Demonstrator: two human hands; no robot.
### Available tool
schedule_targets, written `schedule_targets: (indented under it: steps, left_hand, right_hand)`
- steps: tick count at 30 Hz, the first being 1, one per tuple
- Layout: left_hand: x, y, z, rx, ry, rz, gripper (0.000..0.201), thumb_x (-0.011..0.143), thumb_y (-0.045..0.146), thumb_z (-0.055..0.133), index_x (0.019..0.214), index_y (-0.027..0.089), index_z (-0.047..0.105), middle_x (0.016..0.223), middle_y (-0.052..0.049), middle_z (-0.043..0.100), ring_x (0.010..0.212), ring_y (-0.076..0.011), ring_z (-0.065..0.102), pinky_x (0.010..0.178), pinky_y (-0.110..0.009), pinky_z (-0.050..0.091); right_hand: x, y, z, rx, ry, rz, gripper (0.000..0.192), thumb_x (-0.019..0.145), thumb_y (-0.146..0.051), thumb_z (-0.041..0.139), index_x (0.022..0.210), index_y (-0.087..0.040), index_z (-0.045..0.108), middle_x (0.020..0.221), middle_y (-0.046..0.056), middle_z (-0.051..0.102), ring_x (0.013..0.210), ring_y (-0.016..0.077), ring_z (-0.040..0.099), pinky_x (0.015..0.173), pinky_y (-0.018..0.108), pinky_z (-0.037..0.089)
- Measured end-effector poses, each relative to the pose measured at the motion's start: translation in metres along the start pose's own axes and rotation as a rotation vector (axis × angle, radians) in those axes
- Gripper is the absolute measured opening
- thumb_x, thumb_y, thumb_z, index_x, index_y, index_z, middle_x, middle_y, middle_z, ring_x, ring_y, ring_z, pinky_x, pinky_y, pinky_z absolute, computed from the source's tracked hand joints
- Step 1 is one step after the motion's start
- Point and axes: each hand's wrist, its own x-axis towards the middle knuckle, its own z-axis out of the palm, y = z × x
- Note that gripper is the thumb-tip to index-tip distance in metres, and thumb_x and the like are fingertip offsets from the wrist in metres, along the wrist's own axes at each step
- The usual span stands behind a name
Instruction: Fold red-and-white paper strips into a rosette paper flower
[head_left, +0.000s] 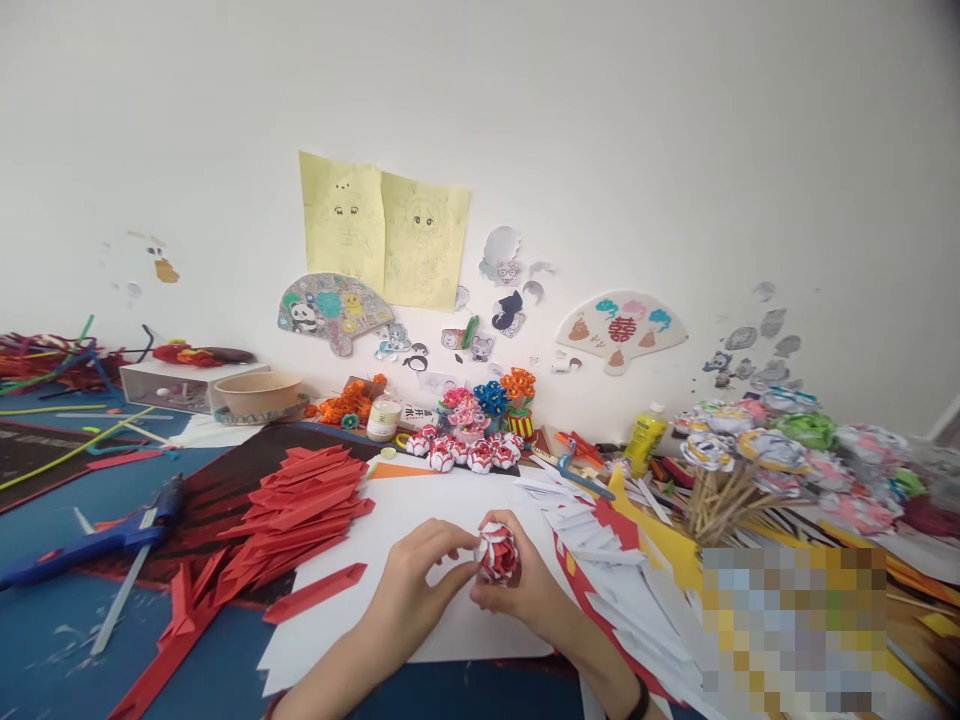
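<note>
Head view: both hands, left (416, 580) and right (525, 590), grip a paper flower (498, 553); red folded strips (300, 500) left; white strips (600, 550) right.

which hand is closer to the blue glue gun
Left. The left hand is on the glue gun's side of the red and white paper flower, though well apart from the gun. The right hand holds the flower from its far side.

Red 囍 sign on white paper fan (621, 330) on wall; other labels too small.
</note>
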Motion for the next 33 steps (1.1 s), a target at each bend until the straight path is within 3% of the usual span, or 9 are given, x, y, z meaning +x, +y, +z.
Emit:
schedule_targets:
  steps: [6, 12, 18, 29, 33]
  left_hand:
    - [0.000, -0.001, 0.001, -0.023, 0.012, 0.149, 0.013, 0.090, 0.021, 0.057, 0.089, 0.019, 0.070, 0.089, -0.008, 0.066, 0.080, -0.0178, 0.063, 0.070, -0.028, 0.051]
    - [0.001, 0.003, -0.006, -0.002, 0.003, 0.158, 0.018, 0.088, 0.021, 0.062, 0.105, 0.022, 0.067, 0.095, -0.007, 0.067, 0.087, -0.0191, 0.062, 0.076, -0.030, 0.051]
    - [0.002, 0.008, -0.009, 0.016, 0.002, 0.102, 0.014, 0.088, 0.021, 0.062, 0.101, 0.021, 0.066, 0.093, -0.006, 0.068, 0.082, -0.0181, 0.061, 0.073, -0.029, 0.050]
    - [0.000, 0.009, 0.000, 0.067, 0.011, 0.278, 0.011, 0.089, 0.017, 0.059, 0.084, 0.019, 0.069, 0.080, -0.007, 0.067, 0.071, -0.0166, 0.059, 0.063, -0.027, 0.048]
    - [0.001, 0.012, -0.004, 0.050, 0.039, 0.307, 0.006, 0.086, 0.017, 0.063, 0.090, 0.019, 0.068, 0.080, -0.006, 0.067, 0.072, -0.0168, 0.060, 0.063, -0.027, 0.049]
  right_hand:
    - [0.000, -0.004, 0.001, 0.044, -0.026, -0.005, 0.060, 0.064, -0.037, 0.084, 0.102, -0.025, 0.039, 0.074, -0.008, 0.049, 0.057, 0.0084, 0.044, 0.055, 0.021, 0.034]
    - [-0.001, -0.008, -0.001, 0.028, -0.006, -0.043, 0.052, 0.068, -0.028, 0.080, 0.101, -0.025, 0.040, 0.071, -0.009, 0.047, 0.056, 0.0076, 0.042, 0.054, 0.020, 0.033]
    - [-0.002, -0.008, -0.004, -0.008, -0.039, 0.021, 0.057, 0.069, -0.021, 0.075, 0.109, -0.027, 0.035, 0.060, -0.012, 0.050, 0.047, 0.0076, 0.043, 0.048, 0.020, 0.038]
    - [-0.002, -0.007, -0.004, -0.025, -0.099, 0.012, 0.059, 0.060, -0.002, 0.062, 0.108, -0.025, 0.035, 0.062, -0.013, 0.040, 0.049, 0.0049, 0.032, 0.045, 0.015, 0.025]
    - [-0.002, -0.013, -0.007, -0.062, -0.083, 0.027, 0.060, 0.059, 0.000, 0.063, 0.106, -0.025, 0.035, 0.063, -0.013, 0.041, 0.052, 0.0058, 0.033, 0.046, 0.017, 0.024]
